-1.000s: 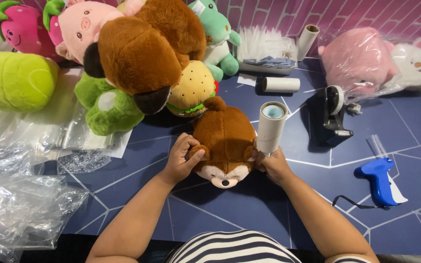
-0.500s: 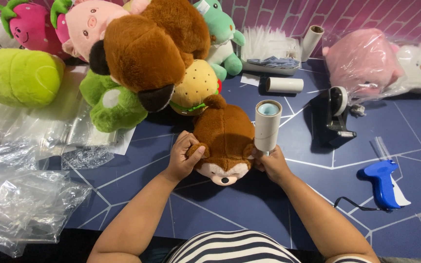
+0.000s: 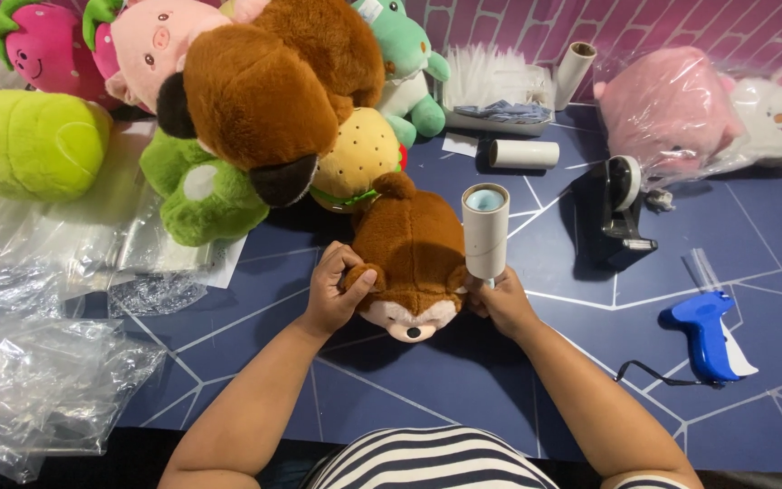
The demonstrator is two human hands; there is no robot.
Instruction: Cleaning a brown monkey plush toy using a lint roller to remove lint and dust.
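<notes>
While a small brown plush animal [image 3: 412, 263] lies on its belly on the dark blue table [image 3: 771, 226], a person steadies it from both sides. The toy has brown fur, a cream muzzle with a dark nose pointing toward the person, and a short round tail at the far end. It sits near the table's middle, just in front of a heap of larger plush toys [image 3: 264, 100].

The left hand [image 3: 335, 290] is closed over the toy's near-left ear or paw, thumb on top. The right hand [image 3: 498, 303] presses against the toy's right side and is wrapped around the handle of a lint roller [image 3: 486, 231], which stands upright with its open end facing the camera.

Compared with 0.5 s ago, the roller has tipped from a slight lean to nearly vertical, while both hands and the toy lie much as they did.

To the right are a black tape dispenser [image 3: 624, 206] and a blue tagging gun [image 3: 706, 333]; clear plastic bags [image 3: 38, 380] lie at left.
</notes>
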